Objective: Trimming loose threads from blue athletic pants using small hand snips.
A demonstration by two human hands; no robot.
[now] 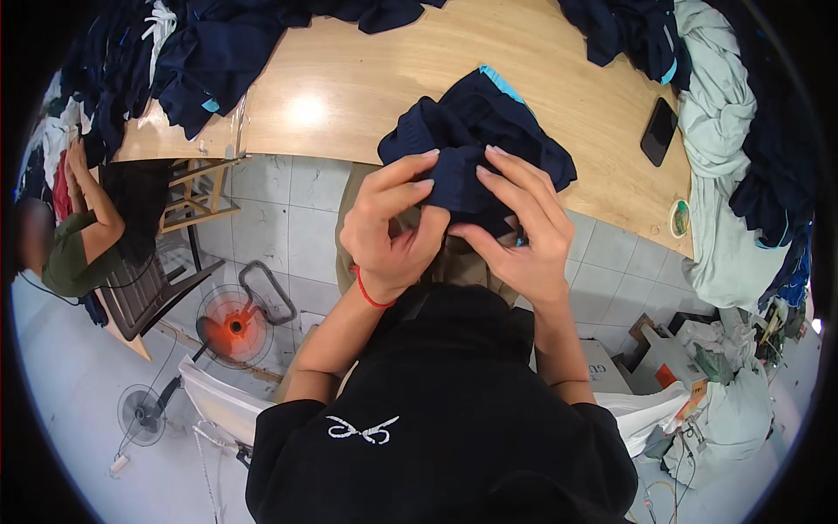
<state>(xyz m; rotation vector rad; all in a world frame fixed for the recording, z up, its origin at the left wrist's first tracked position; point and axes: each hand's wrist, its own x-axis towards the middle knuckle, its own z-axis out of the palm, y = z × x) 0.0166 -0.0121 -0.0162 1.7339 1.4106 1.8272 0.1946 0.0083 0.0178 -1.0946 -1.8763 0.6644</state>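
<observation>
At table (349, 87) — navy garment (478, 131), bunched — light-blue trim (498, 85) showing.

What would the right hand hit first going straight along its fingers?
The right hand would meet more of the navy garment it holds; past that, likely the wooden tabletop, though depth is unclear.

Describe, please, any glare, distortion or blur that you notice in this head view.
Head view: glare whitens a spot on the wooden table; fisheye distortion bows its edge, with black corners; left hand and right hand look fairly sharp; navy garment dark in its folds.
</observation>
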